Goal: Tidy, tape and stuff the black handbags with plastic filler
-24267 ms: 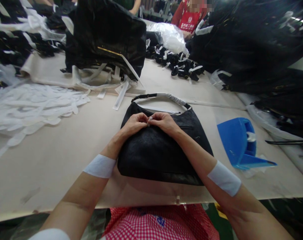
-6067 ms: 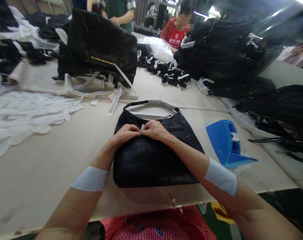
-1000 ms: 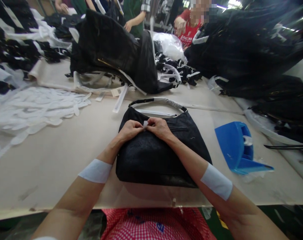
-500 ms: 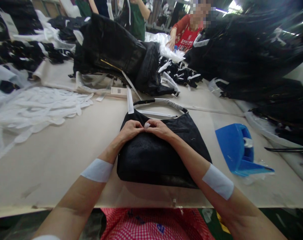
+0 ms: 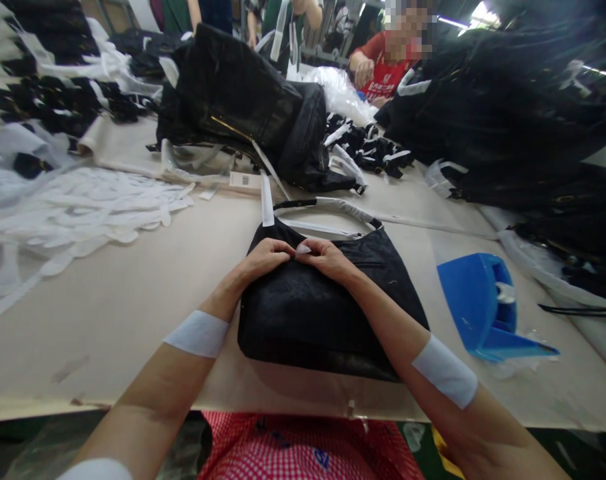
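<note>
A black handbag (image 5: 303, 320) lies flat on the table before me, its white-wrapped handle (image 5: 343, 205) pointing away. My left hand (image 5: 270, 256) rests on the upper part of the bag, fingers pinched together; what they grip, if anything, is hidden. Right beside it, my right hand (image 5: 327, 259) is closed in a pinch on a small white scrap (image 5: 303, 249). The fingertips of both hands meet over the bag's front. A white strip (image 5: 267, 200) stands up at the bag's left top corner.
A blue plastic tape dispenser (image 5: 483, 307) stands right of the bag. Flat white strips (image 5: 83, 213) are heaped on the left. Beyond lies a large black bag (image 5: 243, 100) with a paper tag (image 5: 245, 181). A person in red (image 5: 385, 63) works across the table, near more black bags (image 5: 507, 100).
The whole scene has shifted slightly rightward with the camera. My hands stay pinched at the same spot on the handbag. The co-worker in red has raised a hand.
</note>
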The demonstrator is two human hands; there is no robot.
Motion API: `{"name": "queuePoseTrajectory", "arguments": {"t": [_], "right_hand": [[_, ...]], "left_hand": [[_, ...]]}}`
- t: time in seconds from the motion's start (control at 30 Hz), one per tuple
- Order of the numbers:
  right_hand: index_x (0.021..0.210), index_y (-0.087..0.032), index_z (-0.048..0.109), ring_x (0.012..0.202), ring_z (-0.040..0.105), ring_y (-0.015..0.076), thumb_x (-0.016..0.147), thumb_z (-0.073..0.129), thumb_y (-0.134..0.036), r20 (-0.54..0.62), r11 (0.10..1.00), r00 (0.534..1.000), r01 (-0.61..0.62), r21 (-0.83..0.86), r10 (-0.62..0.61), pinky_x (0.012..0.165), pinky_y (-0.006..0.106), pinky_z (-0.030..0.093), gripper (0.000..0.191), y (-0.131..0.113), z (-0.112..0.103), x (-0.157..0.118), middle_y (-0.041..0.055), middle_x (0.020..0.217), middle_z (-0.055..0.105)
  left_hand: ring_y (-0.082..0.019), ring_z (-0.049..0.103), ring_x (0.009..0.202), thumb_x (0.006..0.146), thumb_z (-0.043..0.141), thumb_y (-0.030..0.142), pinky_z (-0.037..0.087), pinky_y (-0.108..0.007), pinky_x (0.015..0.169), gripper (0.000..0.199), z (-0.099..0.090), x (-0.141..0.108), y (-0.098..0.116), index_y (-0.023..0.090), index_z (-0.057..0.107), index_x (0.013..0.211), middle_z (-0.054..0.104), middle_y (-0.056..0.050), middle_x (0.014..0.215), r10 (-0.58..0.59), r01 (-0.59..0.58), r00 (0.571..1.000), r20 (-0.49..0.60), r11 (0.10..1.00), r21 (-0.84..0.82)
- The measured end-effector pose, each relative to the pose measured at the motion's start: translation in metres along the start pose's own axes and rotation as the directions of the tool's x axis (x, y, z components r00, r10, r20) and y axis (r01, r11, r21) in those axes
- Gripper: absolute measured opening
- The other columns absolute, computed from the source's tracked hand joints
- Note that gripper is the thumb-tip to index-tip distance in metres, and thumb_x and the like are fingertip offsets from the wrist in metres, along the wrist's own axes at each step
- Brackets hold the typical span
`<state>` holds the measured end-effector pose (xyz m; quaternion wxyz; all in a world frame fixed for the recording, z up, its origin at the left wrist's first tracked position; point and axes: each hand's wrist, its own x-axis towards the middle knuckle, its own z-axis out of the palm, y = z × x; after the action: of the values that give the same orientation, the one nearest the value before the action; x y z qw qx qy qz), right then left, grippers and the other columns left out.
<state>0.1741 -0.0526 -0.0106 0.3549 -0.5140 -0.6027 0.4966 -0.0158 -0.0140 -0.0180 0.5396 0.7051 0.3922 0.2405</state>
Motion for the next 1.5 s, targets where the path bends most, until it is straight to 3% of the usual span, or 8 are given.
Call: {"name": "queuePoseTrajectory", "arguments": {"t": [0.13, 0.3, 0.57, 0.87, 1.07, 1.3, 1.4, 1.5], "right_hand": [[0.077, -0.018, 0.063, 0.070, 0.047, 0.0125, 0.067, 0.074, -0.048, -0.039, 1.000, 0.999, -0.014, 0.003, 0.014, 0.069, 0.026, 0.038, 0.034, -0.003, 0.001, -0.001, -0.0042, 0.070, 0.055], [0.077, -0.018, 0.063, 0.069, 0.050, 0.0128, 0.065, 0.074, -0.051, -0.050, 1.000, 0.999, -0.021, 0.008, 0.021, 0.069, 0.026, 0.041, 0.036, -0.002, 0.002, -0.001, -0.0034, 0.071, 0.058], [0.070, -0.021, 0.062, 0.067, 0.052, 0.0135, 0.074, 0.061, -0.036, -0.216, 0.924, 0.975, -0.037, -0.381, -0.050, 0.070, 0.026, 0.039, 0.016, 0.003, 0.008, 0.002, -0.0034, 0.067, 0.059], [0.067, -0.020, 0.059, 0.062, 0.043, 0.0118, 0.067, 0.064, -0.036, -0.150, 0.983, 0.986, -0.094, -0.156, 0.071, 0.059, 0.024, 0.033, 0.017, 0.004, 0.003, 0.006, -0.0059, 0.060, 0.048], [0.061, -0.020, 0.057, 0.060, 0.041, 0.0113, 0.067, 0.064, -0.037, -0.192, 0.974, 0.975, -0.146, -0.173, 0.112, 0.056, 0.025, 0.030, 0.020, 0.003, 0.004, 0.008, -0.0059, 0.055, 0.046], [0.058, -0.019, 0.056, 0.055, 0.036, 0.0094, 0.058, 0.065, -0.034, -0.100, 0.983, 0.978, -0.184, -0.013, 0.182, 0.053, 0.025, 0.027, 0.018, -0.006, 0.003, 0.004, -0.0069, 0.053, 0.043], [0.060, -0.019, 0.057, 0.055, 0.038, 0.0095, 0.058, 0.065, -0.034, -0.096, 0.982, 0.977, -0.185, 0.046, 0.188, 0.053, 0.025, 0.028, 0.018, -0.007, 0.003, 0.002, -0.0065, 0.054, 0.046], [0.063, -0.018, 0.059, 0.056, 0.039, 0.0096, 0.058, 0.065, -0.034, -0.110, 0.985, 0.980, -0.162, 0.064, 0.168, 0.054, 0.024, 0.029, 0.017, -0.006, 0.003, 0.001, -0.0066, 0.055, 0.047]], "left_hand": [[-0.016, 0.059, 0.067, 0.074, 0.063, 0.037, 0.043, -0.027, 0.064, 0.027, 0.002, -0.001, 0.002, 0.013, 0.075, 0.076, 0.068, -0.002, 0.069, 0.044, -0.040, 0.996, -0.074, 0.998, 0.058], [-0.014, 0.054, 0.065, 0.076, 0.056, 0.029, 0.039, -0.025, 0.063, 0.020, 0.005, 0.002, -0.001, 0.015, 0.068, 0.068, 0.062, 0.000, 0.065, 0.171, -0.154, 0.979, -0.109, 0.977, 0.150], [-0.014, 0.051, 0.061, 0.071, 0.055, 0.021, 0.035, -0.026, 0.061, 0.013, 0.009, 0.006, -0.001, 0.017, 0.061, 0.060, 0.056, 0.002, 0.059, 0.208, -0.151, 0.972, -0.109, 0.908, 0.391], [-0.014, 0.052, 0.065, 0.073, 0.052, 0.023, 0.039, -0.025, 0.064, 0.015, 0.005, 0.003, -0.001, 0.016, 0.064, 0.067, 0.059, 0.001, 0.064, 0.205, -0.178, 0.976, -0.079, 0.948, 0.266], [-0.017, 0.056, 0.074, 0.080, 0.051, 0.016, 0.043, -0.029, 0.076, 0.016, 0.005, 0.005, 0.000, 0.017, 0.062, 0.068, 0.062, -0.004, 0.074, 0.392, -0.366, 0.919, 0.043, 0.808, 0.461], [-0.020, 0.060, 0.085, 0.085, 0.052, 0.021, 0.047, -0.032, 0.084, 0.019, -0.005, -0.004, 0.007, 0.018, 0.066, 0.073, 0.066, -0.008, 0.085, 0.438, -0.474, 0.879, 0.186, 0.771, 0.425], [-0.019, 0.063, 0.081, 0.083, 0.051, 0.022, 0.048, -0.031, 0.081, 0.019, -0.005, -0.005, 0.007, 0.017, 0.069, 0.079, 0.068, -0.006, 0.083, 0.397, -0.390, 0.916, 0.050, 0.860, 0.328], [-0.017, 0.062, 0.074, 0.082, 0.053, 0.027, 0.049, -0.030, 0.074, 0.020, -0.003, 0.002, 0.002, 0.016, 0.069, 0.083, 0.067, -0.004, 0.080, 0.223, -0.202, 0.962, -0.158, 0.970, 0.138]]}}
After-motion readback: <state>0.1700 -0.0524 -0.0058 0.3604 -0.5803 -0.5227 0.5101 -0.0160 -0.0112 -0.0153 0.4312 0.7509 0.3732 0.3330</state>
